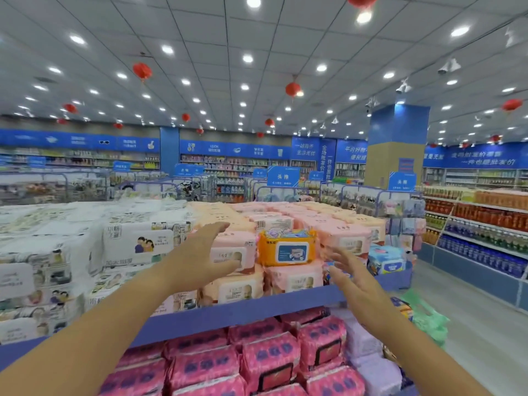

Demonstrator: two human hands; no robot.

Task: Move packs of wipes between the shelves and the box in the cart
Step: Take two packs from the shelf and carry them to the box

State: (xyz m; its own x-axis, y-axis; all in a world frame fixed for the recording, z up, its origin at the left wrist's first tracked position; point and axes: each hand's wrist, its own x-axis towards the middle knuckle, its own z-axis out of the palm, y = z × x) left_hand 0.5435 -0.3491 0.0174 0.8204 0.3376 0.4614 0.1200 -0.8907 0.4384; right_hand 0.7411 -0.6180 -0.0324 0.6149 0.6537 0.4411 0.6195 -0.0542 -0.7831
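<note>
Reaching over the dark pink packs (pixel 268 364) on the lower shelf, both arms were stretched toward the upper shelf (pixel 243 310). The left hand (pixel 200 252) and right hand (pixel 354 278) were spread, fingers loose, gripping nothing. Between them the orange pack of wipes (pixel 287 247) sat on the pale pink packs (pixel 294 277). I judged a pickup was starting; next both palms must close on its sides. Its label stayed unreadable; far blue signs (pixel 283 176) read 头饰. No cart showed.

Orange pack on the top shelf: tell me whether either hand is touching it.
Apart. The head view shows pink packs between the orange pack and the left hand, and a gap before the right hand.
</note>
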